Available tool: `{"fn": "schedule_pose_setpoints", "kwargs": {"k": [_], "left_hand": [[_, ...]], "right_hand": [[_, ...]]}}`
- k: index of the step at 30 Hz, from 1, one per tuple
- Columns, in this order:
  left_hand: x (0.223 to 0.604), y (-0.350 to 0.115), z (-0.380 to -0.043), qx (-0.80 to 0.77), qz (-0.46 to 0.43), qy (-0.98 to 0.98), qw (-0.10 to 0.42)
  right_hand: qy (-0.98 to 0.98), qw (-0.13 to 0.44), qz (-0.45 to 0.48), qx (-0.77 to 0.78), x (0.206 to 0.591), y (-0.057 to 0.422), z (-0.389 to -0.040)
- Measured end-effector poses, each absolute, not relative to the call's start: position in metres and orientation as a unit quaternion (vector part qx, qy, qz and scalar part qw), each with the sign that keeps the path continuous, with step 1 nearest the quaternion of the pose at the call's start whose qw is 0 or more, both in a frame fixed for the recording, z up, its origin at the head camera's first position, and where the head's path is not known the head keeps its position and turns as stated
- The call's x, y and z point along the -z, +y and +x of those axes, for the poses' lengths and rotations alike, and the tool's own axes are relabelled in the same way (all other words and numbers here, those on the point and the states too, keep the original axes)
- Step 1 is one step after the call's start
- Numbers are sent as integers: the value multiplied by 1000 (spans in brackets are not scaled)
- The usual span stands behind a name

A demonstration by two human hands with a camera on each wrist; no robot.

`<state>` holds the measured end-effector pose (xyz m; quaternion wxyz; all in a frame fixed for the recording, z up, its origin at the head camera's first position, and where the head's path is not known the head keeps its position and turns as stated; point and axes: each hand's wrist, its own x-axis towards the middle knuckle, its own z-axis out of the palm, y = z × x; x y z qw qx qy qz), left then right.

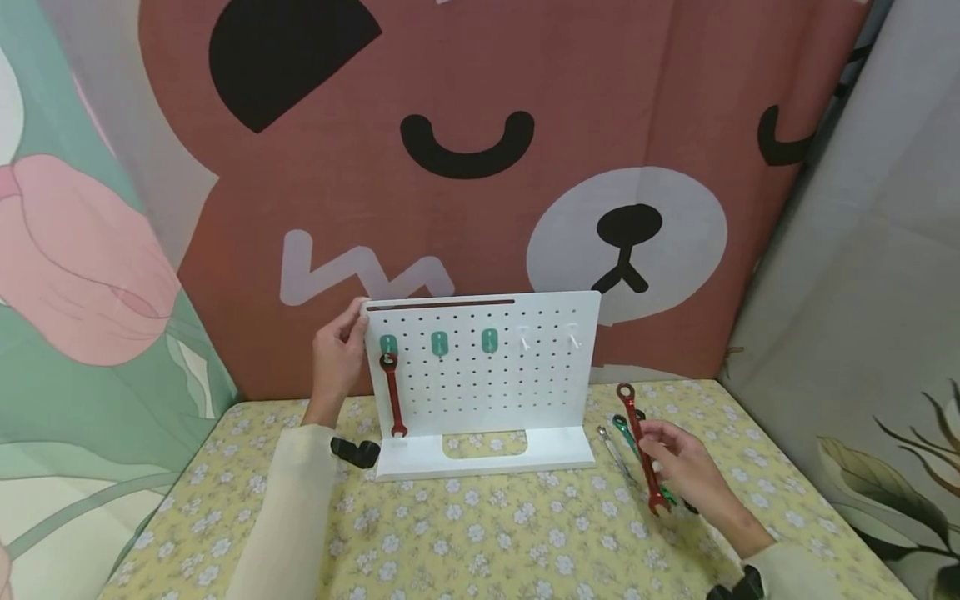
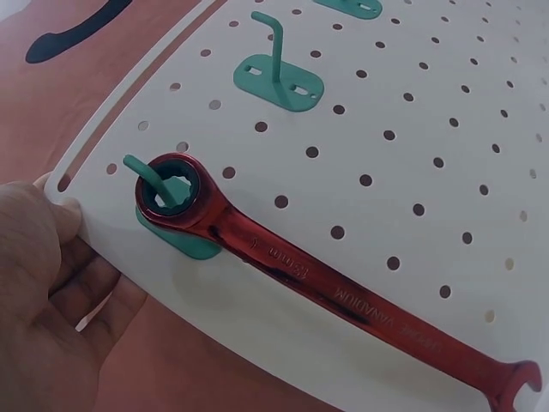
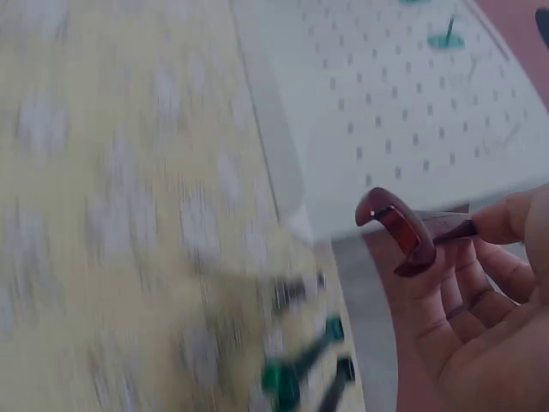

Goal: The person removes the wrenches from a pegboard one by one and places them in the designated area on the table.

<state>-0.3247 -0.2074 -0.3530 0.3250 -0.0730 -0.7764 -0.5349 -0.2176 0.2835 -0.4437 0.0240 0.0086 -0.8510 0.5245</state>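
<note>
A white pegboard [image 1: 517,387] stands on a base, and my left hand [image 1: 335,354] grips its upper left edge, thumb at the front and fingers behind. On its leftmost green hook [image 2: 146,172] hangs a red combination wrench [image 2: 317,283], ring end up, open end down. To the right of the board, my right hand [image 1: 690,471] pinches a second red combination wrench [image 1: 643,454] between thumb and fingers, the ring end pointing up. In the right wrist view, that wrench's open end [image 3: 399,232] points toward the camera. Below the held wrench lie a silver wrench [image 1: 617,454] and a green wrench [image 1: 621,425].
Two more green hooks [image 1: 439,343] and two clear hooks [image 1: 573,337] line the board's upper part. A dark wrench [image 3: 339,386] lies beside the green one. The table has a yellow floral cloth [image 1: 480,533], with a bear-print curtain [image 1: 465,225] behind.
</note>
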Motion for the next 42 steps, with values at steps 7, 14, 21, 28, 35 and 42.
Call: {"fn": "schedule_pose_setpoints", "kwargs": {"k": [7,14,21,28,35,42], "left_hand": [[351,-207,-325,533,-77,-778,323],[352,-208,-324,537,-76,-778,317],[353,-208,-325,534,-76,-780,317],[353,-209,-326,538,-81,-776,320],[354,-211,-325,538,-81,-774,324],[352,-207,-325,540,-88,-771,327]], "right_hand": [[-875,28,4,-483,453,320,-229],[-908,22,2,-418,462,348,-245],[-942,37,40,-331,472,374,-255],[-944,3,42,-326,476,381,-259],[-949,3,46,-312,481,380,-264],[-955,26,54,-289,481,381,-266]]}}
